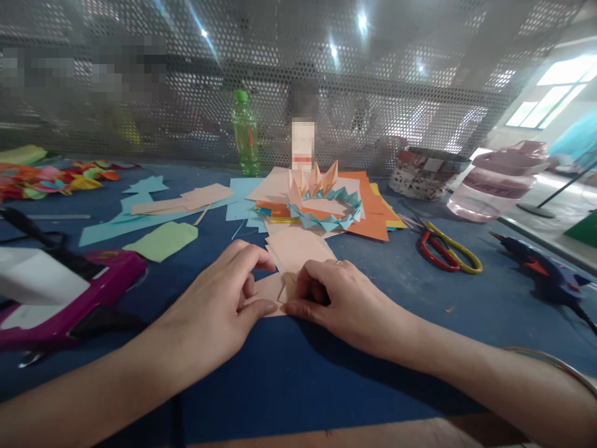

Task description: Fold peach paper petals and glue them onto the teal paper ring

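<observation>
A small peach paper piece point(270, 289) lies on the blue table cover point(298, 373) close in front of me. My left hand point(219, 305) pinches its left side between thumb and forefinger. Its right side is pressed down by my right hand point(340, 298), fingers curled and a ring on one finger. Just behind them lie more peach paper pieces point(298, 249). Farther back, a teal folded-paper ring with peach points point(326, 205) rests on orange and peach sheets point(368, 211).
Red-and-yellow scissors point(445, 249) and a blue glue gun point(541, 270) lie to the right, a magenta glue gun point(69, 292) to the left. A green bottle point(245, 134), a patterned basket point(426, 171), a pink jug point(499, 180) and a perforated metal screen stand at the back. Teal and green paper scraps point(153, 218) lie left.
</observation>
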Demonstrator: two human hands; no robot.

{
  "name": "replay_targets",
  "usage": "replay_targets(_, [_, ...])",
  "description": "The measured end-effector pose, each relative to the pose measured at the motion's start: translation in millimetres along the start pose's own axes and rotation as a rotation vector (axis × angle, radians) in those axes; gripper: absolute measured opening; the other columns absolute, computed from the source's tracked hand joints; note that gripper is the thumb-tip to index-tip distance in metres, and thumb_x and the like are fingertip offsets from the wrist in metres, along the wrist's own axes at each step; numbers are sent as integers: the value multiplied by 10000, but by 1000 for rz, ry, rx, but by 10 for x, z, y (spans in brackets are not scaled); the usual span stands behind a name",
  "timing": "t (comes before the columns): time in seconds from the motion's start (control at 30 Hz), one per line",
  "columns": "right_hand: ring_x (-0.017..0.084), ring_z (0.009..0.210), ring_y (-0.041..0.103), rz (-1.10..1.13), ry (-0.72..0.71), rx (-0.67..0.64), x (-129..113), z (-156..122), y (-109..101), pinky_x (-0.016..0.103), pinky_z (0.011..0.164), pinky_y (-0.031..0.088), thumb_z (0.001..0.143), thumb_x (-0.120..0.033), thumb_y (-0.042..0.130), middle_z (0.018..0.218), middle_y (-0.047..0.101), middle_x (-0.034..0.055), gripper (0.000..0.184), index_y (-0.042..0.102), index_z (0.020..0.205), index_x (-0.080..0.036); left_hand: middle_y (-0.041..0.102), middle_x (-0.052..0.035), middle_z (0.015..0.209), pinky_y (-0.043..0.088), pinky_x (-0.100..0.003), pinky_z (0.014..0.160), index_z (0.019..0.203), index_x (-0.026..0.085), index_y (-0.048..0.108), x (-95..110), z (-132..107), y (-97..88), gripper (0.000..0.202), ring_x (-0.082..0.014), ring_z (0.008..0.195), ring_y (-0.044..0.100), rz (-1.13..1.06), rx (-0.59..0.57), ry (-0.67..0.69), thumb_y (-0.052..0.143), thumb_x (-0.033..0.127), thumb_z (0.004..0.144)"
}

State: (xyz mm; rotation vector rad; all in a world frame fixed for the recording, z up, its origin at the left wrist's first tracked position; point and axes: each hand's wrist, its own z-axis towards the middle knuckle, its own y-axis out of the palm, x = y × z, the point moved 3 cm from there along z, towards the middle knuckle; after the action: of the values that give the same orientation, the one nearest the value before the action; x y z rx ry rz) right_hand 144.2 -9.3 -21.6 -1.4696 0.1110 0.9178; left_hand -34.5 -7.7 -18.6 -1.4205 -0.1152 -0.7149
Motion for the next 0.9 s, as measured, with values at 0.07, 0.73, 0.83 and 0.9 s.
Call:
replay_targets(0.07, [86,609,438,1,2,-3,6,-2,-2,246,588,254,803,-318,685,646,559,-46,198,560,731,-182,497,17,875,430,-274,575,1015,248,488,-24,11,-12,254,-130,627,525,32,-26,14,601,244,787])
replay_targets(0.73, [69,596,460,81,-12,-63,39,-13,-27,217,582,303,807,-181,632,653,551,-57,70,569,774,-182,560,29,787,415,-228,575,971,249,581,-58,59,-178,186,-133,627,528,33,-213,89,592,238,785])
replay_targets(0.83, [65,594,461,91,-9,-66,47,-13,-20,213,579,304,809,-200,635,651,547,-63,75,568,779,-183,555,31,777,403,-245,558,942,240,592,-60,72,-142,198,-131,588,496,50,-173,47,634,311,762])
replay_targets(0.9, [64,597,463,93,-10,-63,48,-15,-17,214,583,304,810,-205,635,652,550,-63,75,568,782,-184,557,26,786,395,-257,554,928,233,595,-58,82,-115,232,-135,584,491,59,-158,31,654,364,745])
